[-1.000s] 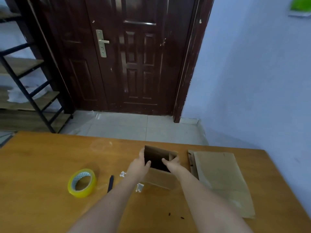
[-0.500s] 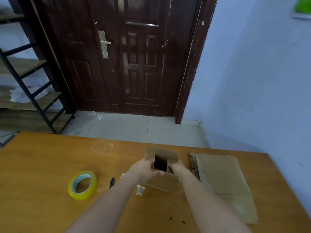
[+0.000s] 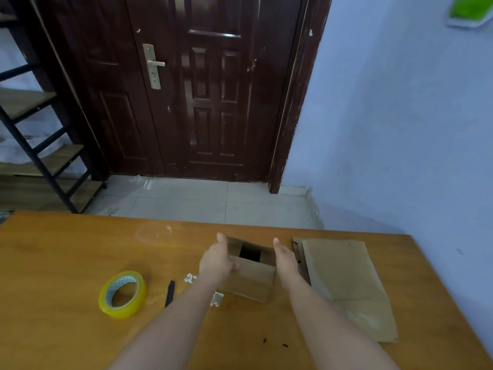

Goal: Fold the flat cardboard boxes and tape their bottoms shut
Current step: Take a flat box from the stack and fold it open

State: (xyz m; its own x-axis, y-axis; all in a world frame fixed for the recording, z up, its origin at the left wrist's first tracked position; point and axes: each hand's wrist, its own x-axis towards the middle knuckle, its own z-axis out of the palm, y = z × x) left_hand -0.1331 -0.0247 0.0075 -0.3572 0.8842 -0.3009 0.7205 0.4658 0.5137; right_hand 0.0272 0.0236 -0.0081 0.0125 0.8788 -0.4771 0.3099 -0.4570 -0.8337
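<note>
Roughly at the lower centre of the frame, a small cardboard box [image 3: 249, 279] stands on the wooden table [image 3: 66, 263], squared up, with a dark gap showing between the flaps on its upper face. The left hand [image 3: 217, 260] lies against the box's left side, thumb bent over the near flap and fingers reaching forward along the edge. The right hand [image 3: 285, 259] flanks the right side with fingers straight. Whether its palm actually touches the cardboard cannot be told.

Judging by this, the box has been shaped and its flaps are partly folded in, but no tape is on it. The closing and taping remain, as does the whole pile of flat boxes [image 3: 344, 284] lying just right of the right wrist, untouched.

A roll of yellow tape [image 3: 122, 294] sits lower left, well apart from the box, with a thin dark tool [image 3: 169, 293], too small to identify, beside it. White scraps [image 3: 216, 299] lie near the left forearm. Both arms run out of the bottom edge.
</note>
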